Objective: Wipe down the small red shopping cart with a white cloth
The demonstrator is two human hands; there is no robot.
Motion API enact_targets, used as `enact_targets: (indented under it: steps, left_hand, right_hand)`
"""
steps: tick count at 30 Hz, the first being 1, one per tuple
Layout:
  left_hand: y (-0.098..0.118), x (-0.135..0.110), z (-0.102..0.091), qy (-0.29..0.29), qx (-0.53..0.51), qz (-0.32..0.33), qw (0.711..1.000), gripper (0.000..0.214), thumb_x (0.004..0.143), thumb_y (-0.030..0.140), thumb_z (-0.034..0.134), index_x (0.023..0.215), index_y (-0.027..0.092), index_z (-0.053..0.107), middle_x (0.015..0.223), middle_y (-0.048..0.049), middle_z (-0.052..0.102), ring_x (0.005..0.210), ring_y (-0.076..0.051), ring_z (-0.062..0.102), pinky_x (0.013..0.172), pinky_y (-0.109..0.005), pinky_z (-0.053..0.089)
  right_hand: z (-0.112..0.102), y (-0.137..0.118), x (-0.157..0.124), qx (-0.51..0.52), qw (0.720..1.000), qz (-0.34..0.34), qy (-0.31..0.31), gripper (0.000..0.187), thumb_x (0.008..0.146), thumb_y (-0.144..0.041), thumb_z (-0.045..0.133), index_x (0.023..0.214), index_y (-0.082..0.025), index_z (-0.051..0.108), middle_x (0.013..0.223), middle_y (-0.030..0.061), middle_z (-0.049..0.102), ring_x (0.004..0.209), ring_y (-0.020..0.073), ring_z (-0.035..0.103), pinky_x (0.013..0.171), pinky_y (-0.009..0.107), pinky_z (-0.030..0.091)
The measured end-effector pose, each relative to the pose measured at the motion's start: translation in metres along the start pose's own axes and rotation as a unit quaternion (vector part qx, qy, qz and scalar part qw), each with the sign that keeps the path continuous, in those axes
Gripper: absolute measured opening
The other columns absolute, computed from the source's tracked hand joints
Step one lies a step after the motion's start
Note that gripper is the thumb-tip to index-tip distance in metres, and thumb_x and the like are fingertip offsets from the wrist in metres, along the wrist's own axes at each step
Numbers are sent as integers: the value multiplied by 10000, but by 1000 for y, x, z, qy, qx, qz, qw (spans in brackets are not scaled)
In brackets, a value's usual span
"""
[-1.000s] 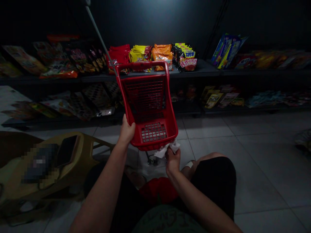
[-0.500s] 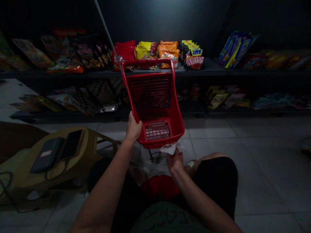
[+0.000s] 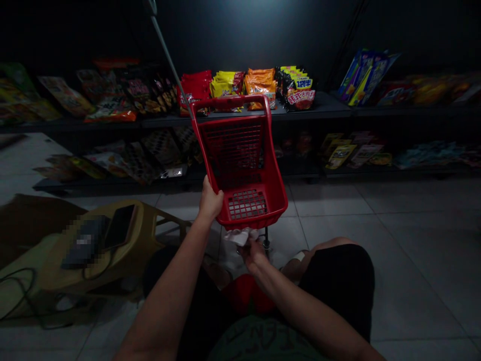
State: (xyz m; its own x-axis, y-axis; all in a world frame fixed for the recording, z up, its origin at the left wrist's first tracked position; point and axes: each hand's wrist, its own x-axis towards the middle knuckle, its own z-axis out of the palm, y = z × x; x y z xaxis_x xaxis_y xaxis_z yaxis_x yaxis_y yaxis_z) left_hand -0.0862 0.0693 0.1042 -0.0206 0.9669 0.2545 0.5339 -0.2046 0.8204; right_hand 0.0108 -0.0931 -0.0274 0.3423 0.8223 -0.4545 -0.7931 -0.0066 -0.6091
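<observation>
Both hands are closed: the left hand [image 3: 210, 201] grips the side rim of a red plastic shopping cart [image 3: 235, 150], light, stiff and easily held there, while the right hand [image 3: 253, 253] pinches a crumpled white cloth [image 3: 240, 236] under its base.

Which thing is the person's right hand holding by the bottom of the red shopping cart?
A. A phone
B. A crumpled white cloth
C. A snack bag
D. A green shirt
B. The right hand pinches a crumpled white cloth just below the bottom edge of the red shopping cart.
</observation>
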Motion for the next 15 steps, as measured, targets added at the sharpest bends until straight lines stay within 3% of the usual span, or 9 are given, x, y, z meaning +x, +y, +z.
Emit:
enact_targets:
  steps: [4,6,8,13,15]
  left_hand:
    - [0,-2,2,-1,-6,-1,1000,795,736,104,614,1484,175,352,1419,-122,555,1296,-256,551,1148,-422,419]
    - [0,-2,3,6,-10,2,1000,782,736,104,617,1473,190,371,1411,-108,562,1289,-250,555,1151,-417,418]
    - [0,-2,2,11,-11,3,1000,770,738,107,616,1466,195,381,1401,-104,568,1281,-245,561,1149,-413,419]
    - [4,-3,1,7,-2,-3,1000,769,755,126,604,1481,185,357,1385,-117,579,1250,-250,581,1128,-431,439]
    - [5,-4,1,5,1,-1,1000,768,753,126,605,1478,179,357,1388,-122,577,1251,-255,581,1128,-433,438]
  right_hand:
    - [-40,-61,25,24,994,-65,86,320,648,-351,753,871,-230,557,755,-66,698,711,124,682,668,249,573]
    - [-46,-74,31,25,990,-84,108,313,655,-369,739,865,-222,559,773,-58,693,711,124,669,659,250,562]
    - [-37,-64,27,18,991,-78,106,327,634,-371,749,859,-217,567,766,-47,688,708,142,663,643,270,558]
    - [15,13,-4,-31,999,2,32,328,558,-309,799,765,-217,561,643,-22,657,691,199,666,617,334,559]
    - [21,25,-10,-47,999,5,21,342,559,-319,800,764,-224,544,672,-20,678,682,193,664,596,326,554]
